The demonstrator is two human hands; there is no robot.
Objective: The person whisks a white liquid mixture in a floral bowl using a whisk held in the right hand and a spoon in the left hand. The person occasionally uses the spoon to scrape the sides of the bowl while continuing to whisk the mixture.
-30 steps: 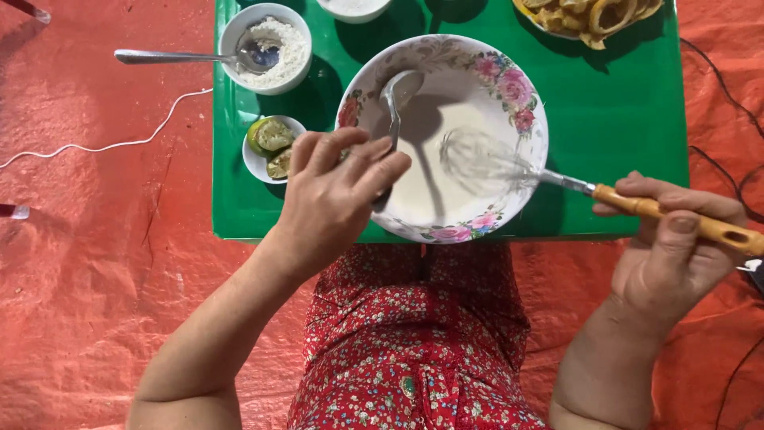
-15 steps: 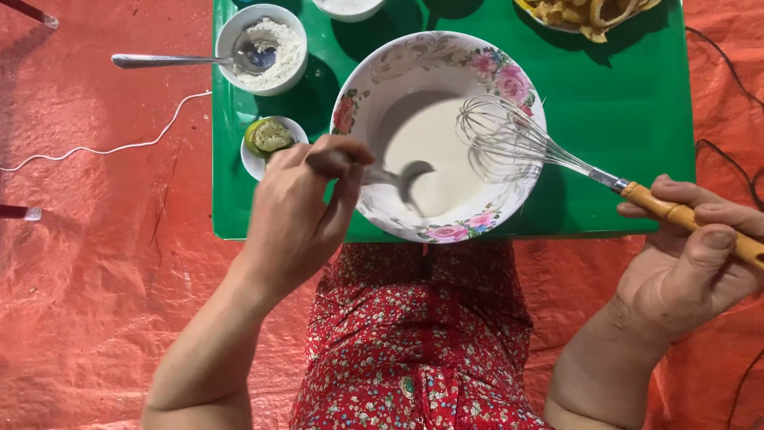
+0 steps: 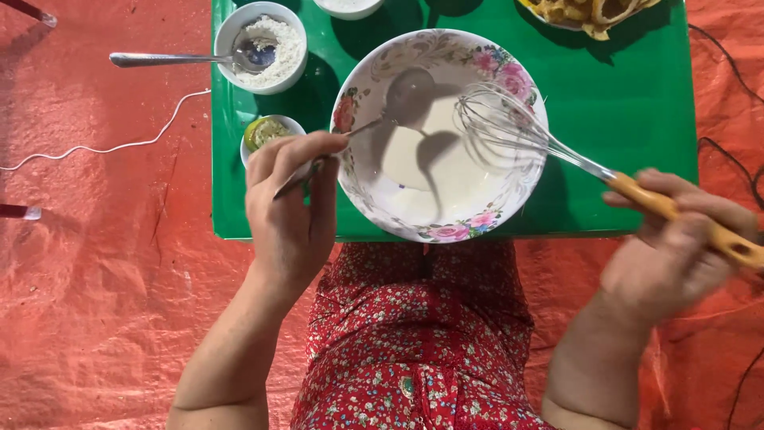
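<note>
I see the left hand [image 3: 290,209] at frame centre-left, pinching a spoon [image 3: 398,99] w/ its bowl lifted over the far rim of the floral bowl [image 3: 358,87]. Right hand [image 3: 676,247], lower right, is clenched on the orange handle of a whisk [image 3: 509,119], wires inside the bowl's right edge, above the white batter [image 3: 434,171]. Bowl sits at the near edge of the green tray [image 3: 629,103]. Upper left: flour bowl [image 3: 263,44] w/ a second spoon [image 3: 171,59] overhanging the tray's left edge. Small dish [image 3: 267,131] is just beside the left hand's fingers. Open green room right of the bowl.

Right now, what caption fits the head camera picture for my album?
Left hand lifts a spoon and right hand holds a whisk over a floral bowl of white batter.
</note>
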